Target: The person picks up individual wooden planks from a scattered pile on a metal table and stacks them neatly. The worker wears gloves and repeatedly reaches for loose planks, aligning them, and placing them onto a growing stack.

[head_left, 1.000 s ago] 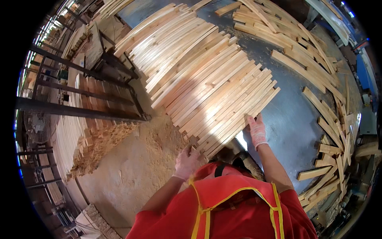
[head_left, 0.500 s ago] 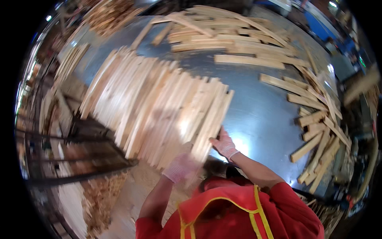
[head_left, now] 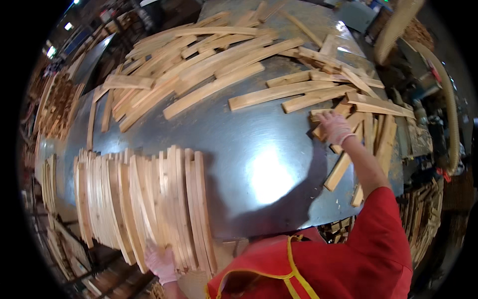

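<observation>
A row of pale wooden strips (head_left: 142,194) lies side by side on the metal table (head_left: 279,199), at the left. My left hand (head_left: 160,261), in a pinkish knit glove, rests against the near ends of these strips, fingers stretched out and thumb apart. Over at the right, my right hand (head_left: 336,128), gloved the same way, reaches into a loose heap of shorter wooden pieces (head_left: 368,134). Its fingers curl down over the end of one short piece (head_left: 321,133); the palm side is hidden.
More wooden strips (head_left: 214,74) lie scattered across the far side of the table. Stacked wood (head_left: 59,107) stands at the far left. A ribbed hose (head_left: 398,30) hangs at the upper right, beside machinery. Cut pieces (head_left: 420,219) are piled below the table's right end.
My right hand has left the row's right edge and moved to the heap at the right. My left hand stays by the strips' near ends. The whole view has turned rightward.
</observation>
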